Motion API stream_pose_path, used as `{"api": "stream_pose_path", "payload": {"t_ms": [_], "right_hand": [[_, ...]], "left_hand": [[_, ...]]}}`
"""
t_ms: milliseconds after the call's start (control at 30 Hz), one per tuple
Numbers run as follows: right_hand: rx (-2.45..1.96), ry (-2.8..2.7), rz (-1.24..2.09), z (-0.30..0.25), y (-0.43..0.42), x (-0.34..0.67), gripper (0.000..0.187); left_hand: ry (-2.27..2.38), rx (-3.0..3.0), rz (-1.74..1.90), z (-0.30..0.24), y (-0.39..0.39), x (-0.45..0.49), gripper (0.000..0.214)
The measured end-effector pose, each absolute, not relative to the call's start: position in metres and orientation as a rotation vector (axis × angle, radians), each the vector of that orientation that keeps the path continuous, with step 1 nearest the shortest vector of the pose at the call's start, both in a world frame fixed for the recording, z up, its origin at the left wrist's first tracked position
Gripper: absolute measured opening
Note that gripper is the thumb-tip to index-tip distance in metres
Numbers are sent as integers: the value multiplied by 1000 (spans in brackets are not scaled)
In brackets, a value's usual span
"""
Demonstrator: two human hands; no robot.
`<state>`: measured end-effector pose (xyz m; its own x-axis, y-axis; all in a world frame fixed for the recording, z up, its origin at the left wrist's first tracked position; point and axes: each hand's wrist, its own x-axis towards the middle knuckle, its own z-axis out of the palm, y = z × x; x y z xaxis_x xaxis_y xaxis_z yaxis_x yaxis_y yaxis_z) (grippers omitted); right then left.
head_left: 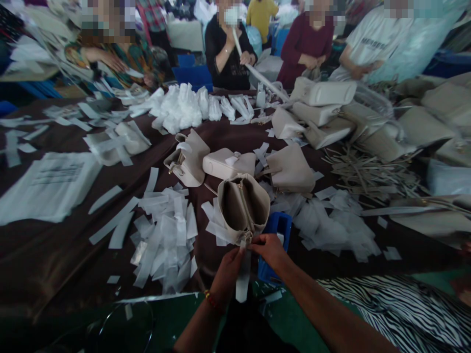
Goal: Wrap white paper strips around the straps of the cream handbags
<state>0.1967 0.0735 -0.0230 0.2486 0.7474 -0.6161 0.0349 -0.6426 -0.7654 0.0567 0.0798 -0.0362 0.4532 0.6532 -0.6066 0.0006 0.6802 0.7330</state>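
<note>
"Where's the bag in hand?"

"The open beige bag (pixel 243 208) stands near the table's front edge (pixel 158 297), its metal ring (pixel 248 236) toward the person. Other beige bags (pixel 290 169) crowd its far side."

"And the hands?"

"The left hand (pixel 230 269) grips a white strip (pixel 242 284) by the ring, its tail hanging between the wrists. The right hand (pixel 270 247) curls its fingers in there; I can't tell whether they grip."

"Room to move?"

"Tight rightward: a blue tray (pixel 268 273) sits beneath that hand. Leftward, brown cloth (pixel 206 264) shows before the strip pile (pixel 165 235)."
</note>
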Motion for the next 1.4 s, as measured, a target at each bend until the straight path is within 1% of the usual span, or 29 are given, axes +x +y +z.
{"api": "stream_pose_path", "payload": {"t_ms": [100, 233, 433, 600, 667, 933, 1133, 1233, 1400], "right_hand": [[-1878, -763, 1411, -29, 71, 197, 16], [-1822, -853, 1419, -32, 73, 197, 25], [-1851, -832, 1349, -30, 75, 197, 18], [-1785, -493, 1494, -28, 76, 193, 15], [-1790, -442, 1514, -26, 77, 193, 13], [-1800, -467, 1545, -21, 80, 199, 13], [-1816, -533, 1574, -20, 80, 203, 21], [-1768, -588, 1559, -21, 78, 204, 21], [-1743, -738, 1386, -29, 76, 207, 27]], "left_hand": [[1074, 708, 405, -37, 73, 49, 44], [1204, 843, 328, -38, 72, 43, 48], [1342, 953, 261, -30, 68, 41, 41], [1435, 1016, 269, -29, 65, 42, 39], [1452, 1037, 271, -29, 65, 43, 39], [1227, 744, 336, -25, 64, 44, 49], [1232, 702, 365, -24, 75, 57, 53], [1186, 688, 438, -29, 76, 64, 48], [1109, 696, 568, -39, 74, 69, 37]]}}
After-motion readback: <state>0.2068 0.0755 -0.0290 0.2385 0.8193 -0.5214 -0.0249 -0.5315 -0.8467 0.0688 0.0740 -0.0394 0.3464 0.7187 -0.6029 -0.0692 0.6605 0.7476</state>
